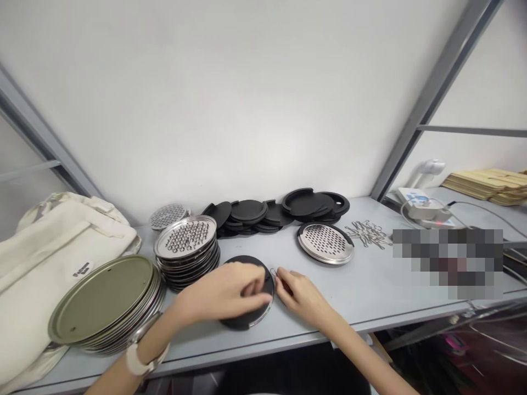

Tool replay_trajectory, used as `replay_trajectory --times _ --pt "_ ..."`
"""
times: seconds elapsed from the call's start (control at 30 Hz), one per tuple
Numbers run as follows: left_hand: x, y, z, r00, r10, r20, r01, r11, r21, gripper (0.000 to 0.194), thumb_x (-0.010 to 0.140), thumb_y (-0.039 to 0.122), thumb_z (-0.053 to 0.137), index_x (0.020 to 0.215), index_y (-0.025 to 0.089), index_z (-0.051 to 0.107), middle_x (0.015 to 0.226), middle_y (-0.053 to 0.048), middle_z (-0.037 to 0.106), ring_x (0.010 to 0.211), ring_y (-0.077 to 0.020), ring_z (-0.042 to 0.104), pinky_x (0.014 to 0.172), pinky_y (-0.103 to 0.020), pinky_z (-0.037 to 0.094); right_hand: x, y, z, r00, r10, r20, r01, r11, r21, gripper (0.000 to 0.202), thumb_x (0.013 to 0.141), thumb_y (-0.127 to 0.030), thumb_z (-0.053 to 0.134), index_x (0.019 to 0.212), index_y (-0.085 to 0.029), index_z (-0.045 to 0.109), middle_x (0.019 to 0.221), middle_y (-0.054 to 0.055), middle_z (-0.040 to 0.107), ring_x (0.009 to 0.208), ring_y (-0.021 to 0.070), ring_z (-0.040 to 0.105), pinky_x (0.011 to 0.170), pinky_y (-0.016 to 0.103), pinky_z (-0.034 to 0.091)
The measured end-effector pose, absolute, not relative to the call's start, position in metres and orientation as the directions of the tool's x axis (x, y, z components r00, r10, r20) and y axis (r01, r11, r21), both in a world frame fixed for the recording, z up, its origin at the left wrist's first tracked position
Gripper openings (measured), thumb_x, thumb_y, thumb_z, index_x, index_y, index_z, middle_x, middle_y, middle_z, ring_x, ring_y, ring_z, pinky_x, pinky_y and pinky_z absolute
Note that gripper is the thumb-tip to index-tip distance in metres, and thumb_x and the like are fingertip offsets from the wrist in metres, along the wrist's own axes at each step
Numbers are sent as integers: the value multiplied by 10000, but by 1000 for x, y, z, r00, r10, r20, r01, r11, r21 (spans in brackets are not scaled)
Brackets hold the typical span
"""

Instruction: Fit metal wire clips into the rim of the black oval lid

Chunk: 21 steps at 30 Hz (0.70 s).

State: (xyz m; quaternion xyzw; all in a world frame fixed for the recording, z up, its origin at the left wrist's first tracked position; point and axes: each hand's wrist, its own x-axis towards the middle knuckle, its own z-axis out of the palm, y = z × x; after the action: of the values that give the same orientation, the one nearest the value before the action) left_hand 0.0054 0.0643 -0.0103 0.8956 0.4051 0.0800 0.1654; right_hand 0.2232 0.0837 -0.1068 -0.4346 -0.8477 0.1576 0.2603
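Flat grey worktop [366,291]: before us;
Left hand [233,291]: over round black disc [246,320]; grip, we cannot tell;
Right hand [301,296]: fingers pinching thin silvery wire clip [273,272]

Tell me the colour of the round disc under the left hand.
The round disc is black, with a silvery lower-right edge; the head view shows it best.

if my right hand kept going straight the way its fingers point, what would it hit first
Past the wire piece at the tip of the right hand, likely the round black disc; depth there is hard to judge.
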Motion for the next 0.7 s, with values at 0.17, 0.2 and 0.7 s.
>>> replay_trajectory --times 0.17,0.2,0.7 --pt "23 105 -39 700 713 41 693 -692 202 277 867 445 506 801 177 480 764 -7 574 648 -161 522 551 -270 305 223 86 -108 -451 841 298 657 539 -527 199 947 -251 318 769 -216 400 616 -20 492 548 140 485 538 239 299" --pt "25 110 -45 728 684 46 666 -722 189 231 893 397 473 813 180 480 784 -12 584 673 -167 537 573 -270 314 223 86 -108 -435 849 299 662 527 -534 201 948 -252 314 771 -215 402 619 -16 497 550 142 488 539 240 303" --pt "33 116 -73 737 644 205 595 -762 255 221 901 351 464 755 185 444 711 20 530 609 -123 487 535 -264 252 230 93 -109 -481 830 283 654 554 -514 233 957 -225 317 760 -210 440 659 9 534 638 163 504 585 254 343"
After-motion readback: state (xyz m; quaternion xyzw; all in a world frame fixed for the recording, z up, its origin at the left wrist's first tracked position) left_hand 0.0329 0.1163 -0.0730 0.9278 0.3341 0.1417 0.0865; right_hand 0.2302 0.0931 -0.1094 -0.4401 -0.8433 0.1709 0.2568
